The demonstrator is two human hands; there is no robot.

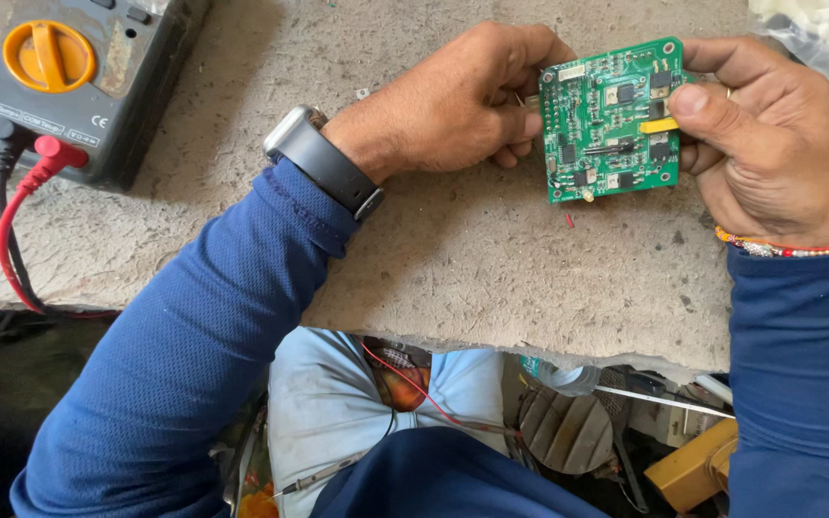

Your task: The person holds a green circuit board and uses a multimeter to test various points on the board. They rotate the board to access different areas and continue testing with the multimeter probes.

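A green circuit board with small black components is held upright over a rough concrete slab. My left hand pinches the board's left edge. My right hand grips its right edge, the thumb pressing on a small yellow part on the board's face. A dark watch sits on my left wrist and red thread bracelets on my right wrist. Both arms are in blue sleeves.
A grey multimeter with an orange dial lies at the slab's upper left, with a red and black lead plugged in and hanging off the edge. Clear plastic lies at upper right. Below the slab are cables, metal parts and a yellow tool.
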